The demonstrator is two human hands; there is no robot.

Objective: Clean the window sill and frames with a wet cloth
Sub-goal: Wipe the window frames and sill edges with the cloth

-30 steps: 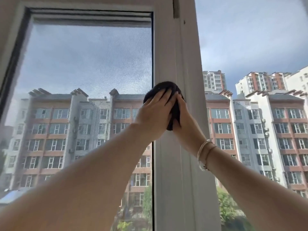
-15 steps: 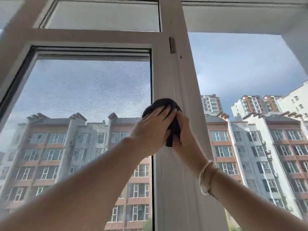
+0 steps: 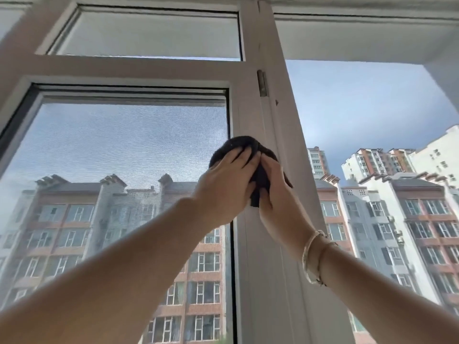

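Note:
A dark bunched cloth (image 3: 239, 146) is wrapped round the white vertical frame post (image 3: 258, 269) between two panes. My left hand (image 3: 224, 187) presses on the cloth from the left with fairly straight fingers. My right hand (image 3: 279, 204) grips the cloth from the right, thumb on its front and fingers hidden behind the post's edge. A bracelet sits on the right wrist. A metal hinge (image 3: 262, 83) is on the post a short way above the cloth.
To the left is a pane covered by a mesh screen (image 3: 129, 145), with a smaller top pane (image 3: 149, 33) over a white crossbar (image 3: 124, 68). To the right the window is open to sky and apartment blocks. A white ceiling soffit (image 3: 360, 40) runs overhead.
Both hands have slid the cloth up the post, closer to the hinge. The view has tilted upward, bringing the crossbar and top pane into sight.

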